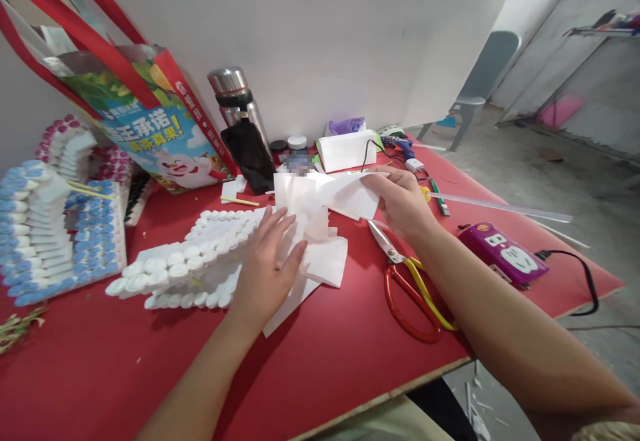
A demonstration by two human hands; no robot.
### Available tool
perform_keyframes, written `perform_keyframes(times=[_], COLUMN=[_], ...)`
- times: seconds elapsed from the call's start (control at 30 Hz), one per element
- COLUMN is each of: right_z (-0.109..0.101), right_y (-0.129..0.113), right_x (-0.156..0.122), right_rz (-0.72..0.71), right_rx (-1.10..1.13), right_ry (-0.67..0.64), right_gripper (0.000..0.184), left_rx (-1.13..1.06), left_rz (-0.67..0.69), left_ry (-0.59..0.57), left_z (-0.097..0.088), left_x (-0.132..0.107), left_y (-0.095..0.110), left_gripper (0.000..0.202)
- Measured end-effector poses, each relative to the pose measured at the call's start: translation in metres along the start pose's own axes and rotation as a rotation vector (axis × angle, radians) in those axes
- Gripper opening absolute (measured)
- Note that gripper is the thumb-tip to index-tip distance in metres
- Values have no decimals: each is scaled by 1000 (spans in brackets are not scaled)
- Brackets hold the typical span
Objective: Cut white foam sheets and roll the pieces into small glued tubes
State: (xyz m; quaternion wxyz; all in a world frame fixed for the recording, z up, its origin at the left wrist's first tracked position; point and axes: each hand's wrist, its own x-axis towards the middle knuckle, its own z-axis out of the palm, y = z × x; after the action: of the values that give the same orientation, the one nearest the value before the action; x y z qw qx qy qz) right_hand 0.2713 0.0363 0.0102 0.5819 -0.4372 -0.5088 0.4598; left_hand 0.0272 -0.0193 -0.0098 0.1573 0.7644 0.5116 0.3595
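Note:
My right hand (pixel 403 201) pinches the edge of a sheet of thin white paper (pixel 350 191) and holds it above the table. My left hand (pixel 273 268) has its fingers spread beside several overlapping white paper pieces (pixel 327 261), its fingertips at their left edge. Left of that hand, and partly behind it, lies a white structure edged with rows of small white rolls (pixel 177 271). Scissors (pixel 395 254) with one red and one yellow handle lie under my right forearm, blades slightly apart.
A blue-and-white rolled piece (pixel 100 241) stands at the left, near a printed shopping bag (pixel 170 128). A steel flask (pixel 240 101) and a phone (pixel 250 154) stand behind. At right, a purple power strip (pixel 505 251) lies near the edge of the red table (pixel 320 374).

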Motion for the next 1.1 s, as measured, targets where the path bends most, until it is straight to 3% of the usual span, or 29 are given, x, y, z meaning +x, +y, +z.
perform_keyframes(times=[0.13, 0.23, 0.33, 0.4, 0.47, 0.53, 0.7, 0.87, 0.97, 1.1], right_z=[-3, -4, 1, 9, 18, 23, 17, 13, 16, 15], right_y=[-4, -8, -8, -4, 1, 6, 9, 8, 12, 18], right_x=[2, 4, 2, -1, -6, -10, -11, -9, -11, -10], right_rz=[35, 43, 95, 122, 165, 247, 397, 440, 402, 334], right_rx=[136, 187, 323, 470, 573, 605, 465, 405, 340, 296], right_ry=[3, -36, -93, -119, -162, -242, -502, -570, -571, -412], right_gripper=[22, 37, 43, 37, 32, 28, 24, 43, 42, 36], left_rx=[-66, -303, -690, -929, -1108, -1230, -1269, -1183, -1138, -1118], left_rz=[-26, -99, -239, -368, -432, -468, -568, -608, -597, -597], left_ry=[103, 154, 232, 161, 63, 38, 197, 144, 115, 134], left_z=[-24, -31, -23, -12, -1, 7, 11, 5, 4, 6], left_x=[15, 28, 36, 37, 35, 32, 26, 19, 18, 19], left_y=[18, 23, 21, 19, 16, 12, -1, -1, 3, 0], left_gripper=[40, 51, 54, 50, 47, 38, 30, 32, 33, 32])
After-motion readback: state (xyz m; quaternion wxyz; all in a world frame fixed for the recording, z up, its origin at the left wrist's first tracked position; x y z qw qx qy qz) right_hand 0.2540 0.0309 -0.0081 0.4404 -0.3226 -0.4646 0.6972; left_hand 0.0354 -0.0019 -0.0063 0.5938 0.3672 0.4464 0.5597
